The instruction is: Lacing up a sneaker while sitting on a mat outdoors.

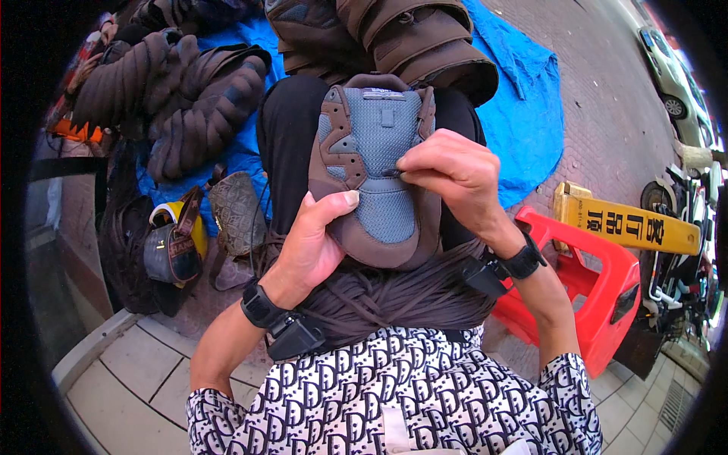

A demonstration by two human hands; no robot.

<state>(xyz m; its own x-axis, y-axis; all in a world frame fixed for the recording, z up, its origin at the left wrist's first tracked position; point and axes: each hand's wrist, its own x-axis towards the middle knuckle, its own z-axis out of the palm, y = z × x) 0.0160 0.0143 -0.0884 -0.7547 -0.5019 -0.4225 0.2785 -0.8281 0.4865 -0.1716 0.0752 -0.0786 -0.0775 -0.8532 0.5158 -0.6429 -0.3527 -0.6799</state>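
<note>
Left hand (318,235): closed on the toe end of the grey-brown shoe upper (388,216), thumb on top | Right hand (455,173): fingertips pinched on a short dark strip (390,173) | Shoe upper: over the dark-trousered legs (287,144), toe toward the person | Brown cords (379,296): bundled on the lap just below

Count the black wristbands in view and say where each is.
2: the left wristband, on the wrist of the left hand holding the shoe upper; the right wristband, on the wrist of the right hand.
</note>
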